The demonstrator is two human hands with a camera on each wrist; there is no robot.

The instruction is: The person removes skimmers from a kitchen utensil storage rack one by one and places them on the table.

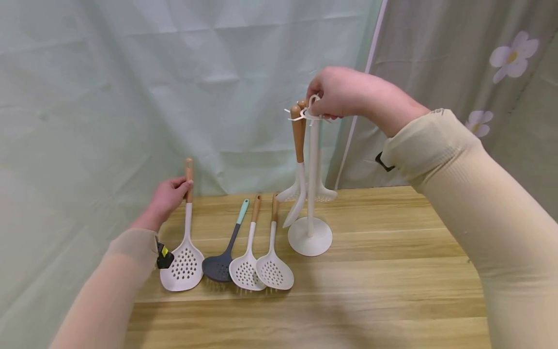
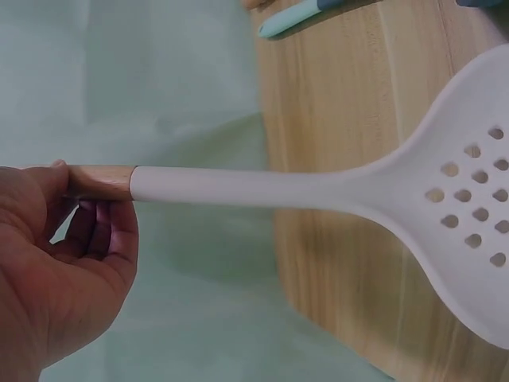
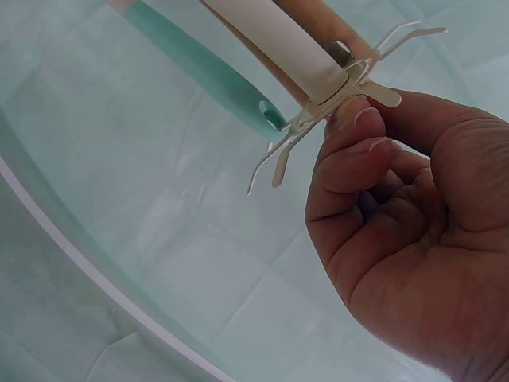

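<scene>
Left hand grip curled round wooden handle of white skimmer, head on desk left of rack. Right hand pinches rack top. Judgement: steady rack, lift skimmer upright, aim for free hook.

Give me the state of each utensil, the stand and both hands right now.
Left hand: gripping large white skimmer's wooden handle.
Large white skimmer: head on table.
Grey skimmer: lying flat.
Two small white skimmers: lying flat.
Stand: upright, utensils hanging.
Right hand: pinching stand's top.
</scene>
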